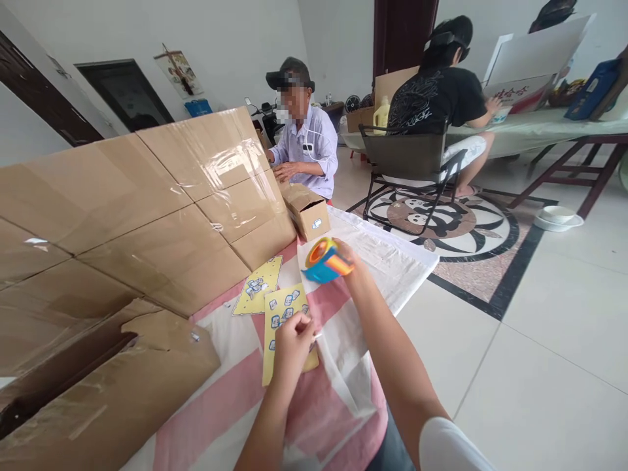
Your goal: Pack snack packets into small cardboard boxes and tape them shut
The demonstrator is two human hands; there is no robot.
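Note:
My right hand (347,256) grips a tape dispenser (328,260), blue with orange and yellow parts, held up over the table's far right side. Closer to me, my left hand (296,331) is closed in a pinch above a yellow sticker sheet (271,335) printed with blue-and-white figures. Something small and white shows by its fingertips, too small to name. A second yellow sheet (260,285) with similar figures lies just beyond, partly under the first. Behind the dispenser stands a small cardboard box (311,216) with a sticker on its end.
Large taped cardboard panels (196,209) rise on the left, with an open carton (118,392) in front. A pink-and-white cloth (216,405) covers the table. One person (307,140) works across from me; another (426,98) sits at a farther table. A white bowl (558,216) rests on the floor.

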